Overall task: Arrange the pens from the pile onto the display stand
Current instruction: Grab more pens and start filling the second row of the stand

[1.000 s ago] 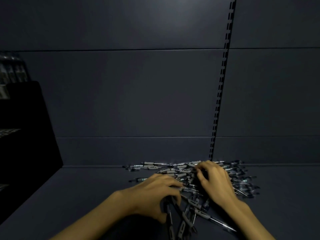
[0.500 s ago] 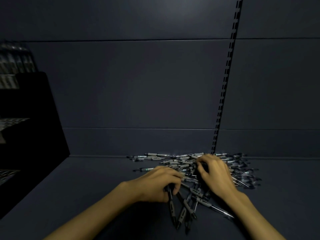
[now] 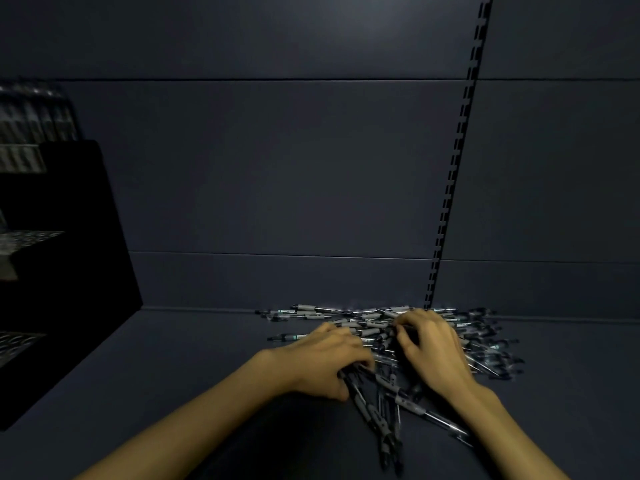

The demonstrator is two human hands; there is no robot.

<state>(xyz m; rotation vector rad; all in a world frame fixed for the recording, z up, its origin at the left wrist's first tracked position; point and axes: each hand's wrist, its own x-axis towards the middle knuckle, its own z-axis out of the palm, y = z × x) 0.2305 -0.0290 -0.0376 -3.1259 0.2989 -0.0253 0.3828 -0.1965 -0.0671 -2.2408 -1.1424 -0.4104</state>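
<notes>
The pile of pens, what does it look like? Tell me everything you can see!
The pile of pens is a loose, tangled heap lying flat on the dark shelf, against the back wall. The pens look like plastic, with clear barrels, grey grips and dark tips, pointing every way. The left hand grips a bunch whose ends stick out toward the camera. The right hand rests on the heap, fingers curled into it.

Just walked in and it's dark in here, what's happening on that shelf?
A person is sorting a pile of pens on a dark shelf. The left hand grips a bunch of pens pointing toward the camera; the right hand picks at the pile. The display stand stands at the left.
</notes>
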